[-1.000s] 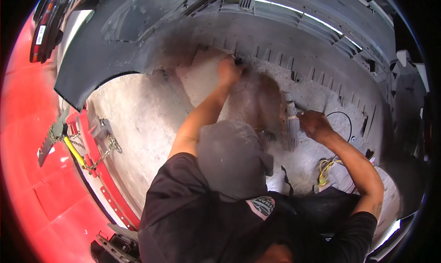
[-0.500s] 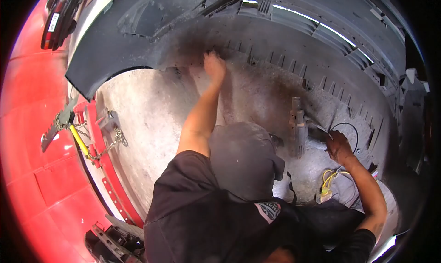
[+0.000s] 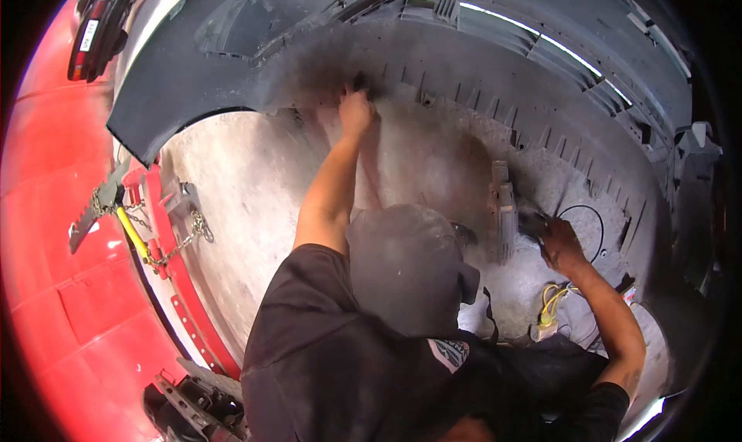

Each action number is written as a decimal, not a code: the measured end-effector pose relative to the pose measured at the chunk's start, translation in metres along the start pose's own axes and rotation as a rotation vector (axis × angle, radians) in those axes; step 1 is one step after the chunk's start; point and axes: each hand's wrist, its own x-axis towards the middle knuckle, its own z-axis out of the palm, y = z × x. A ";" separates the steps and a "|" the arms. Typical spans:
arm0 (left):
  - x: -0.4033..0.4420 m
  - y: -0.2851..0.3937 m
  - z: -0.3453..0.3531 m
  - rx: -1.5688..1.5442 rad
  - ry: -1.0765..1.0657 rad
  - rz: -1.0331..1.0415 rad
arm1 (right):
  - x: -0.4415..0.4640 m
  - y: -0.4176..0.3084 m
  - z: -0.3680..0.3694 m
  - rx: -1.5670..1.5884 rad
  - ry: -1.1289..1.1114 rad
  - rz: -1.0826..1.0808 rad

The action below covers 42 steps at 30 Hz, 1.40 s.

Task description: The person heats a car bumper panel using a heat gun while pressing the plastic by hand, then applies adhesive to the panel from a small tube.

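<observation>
1. Overall, the dark slotted panel (image 3: 166,79) arches from ten to three o'clock; uneven pressure on its edge could make it shift.
2. Red beam (image 3: 185,311), eight o'clock, well apart from both hands.
3. Left hand (image 3: 355,112), twelve o'clock, against the panel's edge: fingers bent, their spread hidden. A slip could scrape the knuckles.
4. Right hand (image 3: 562,247), between three and four: fingers curled near something dark and blurred; I cannot tell whether they clamp it.
5. Black wire (image 3: 600,222), three o'clock, beside that hand: a sideways sweep could snag it.
</observation>
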 end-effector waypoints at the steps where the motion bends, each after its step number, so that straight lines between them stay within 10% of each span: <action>1: -0.002 0.006 -0.005 0.071 0.031 0.022 | 0.004 -0.003 0.000 0.031 -0.065 0.013; 5: -0.011 0.007 -0.007 0.099 0.175 0.090 | 0.010 -0.014 0.020 -0.013 0.090 -0.044; 8: 0.008 -0.007 0.013 -0.413 0.250 -0.271 | 0.014 -0.008 0.033 -0.057 0.074 -0.014; 12: 0.023 -0.064 0.029 -0.027 0.154 -0.180 | 0.016 -0.013 0.032 0.042 0.060 -0.049; 15: 0.018 0.024 -0.038 -0.289 0.136 -0.255 | 0.003 -0.024 0.025 0.044 0.080 -0.021; 18: 0.026 0.075 -0.037 -0.181 0.197 0.221 | -0.006 -0.023 0.047 -0.022 0.152 -0.025; 29: -0.043 0.374 -0.054 -0.042 -0.755 1.253 | -0.059 -0.060 0.029 0.025 0.405 -0.170; 32: -0.076 0.415 -0.053 0.068 -0.868 1.421 | -0.125 -0.020 -0.029 0.326 0.127 -0.054; 36: -0.134 0.467 -0.053 0.209 -0.974 1.481 | -0.277 0.079 -0.028 -0.030 0.498 0.503; 38: -0.164 0.485 -0.048 0.157 -0.991 1.511 | -0.345 0.106 -0.030 0.414 0.509 1.219; 39: -0.176 0.492 -0.043 0.136 -1.001 1.515 | -0.387 0.138 0.027 -0.009 0.833 1.037; 42: -0.216 0.510 -0.036 0.046 -1.048 1.648 | -0.437 0.137 0.076 0.569 0.702 1.381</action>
